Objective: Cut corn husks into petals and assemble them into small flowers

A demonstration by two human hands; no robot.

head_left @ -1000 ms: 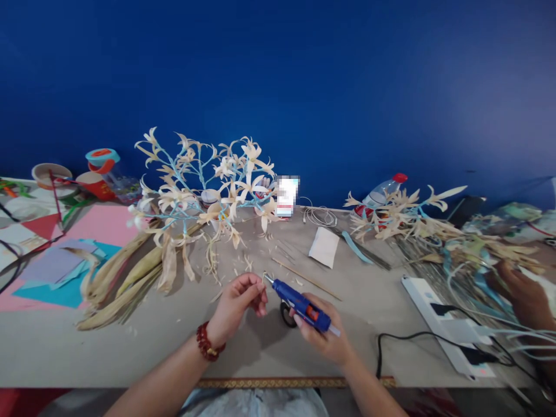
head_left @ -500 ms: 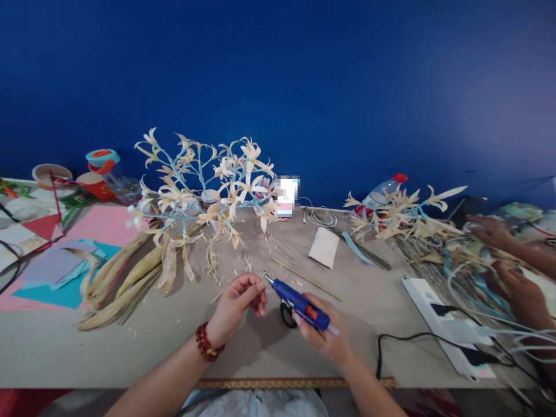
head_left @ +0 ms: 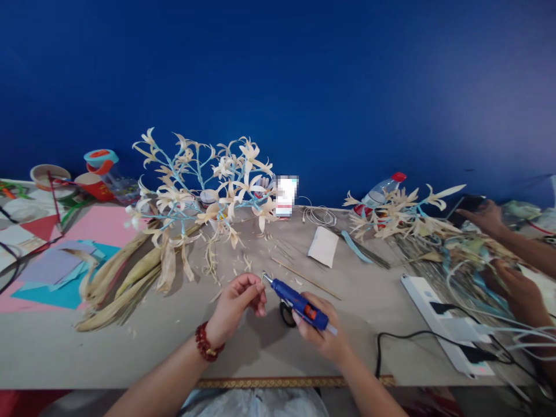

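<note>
My right hand is wrapped round a blue hot glue gun with a glue stick poking out of its back end. The nozzle points up and left, at the fingertips of my left hand. Those fingers pinch a small pale strip, too small to make out well, right at the nozzle. A red bead bracelet circles my left wrist. Beneath the glue gun, a black scissors handle shows in part; the rest is hidden.
Husk flowers on blue stems stand behind my left hand, with dried corn husks to the left. A bamboo stick lies beyond the gun. At right are a power strip with cables and a co-worker's hands.
My two hands and the glue gun stay almost still. At the right, the co-worker's farther hand has moved back onto a dark phone-like object.
</note>
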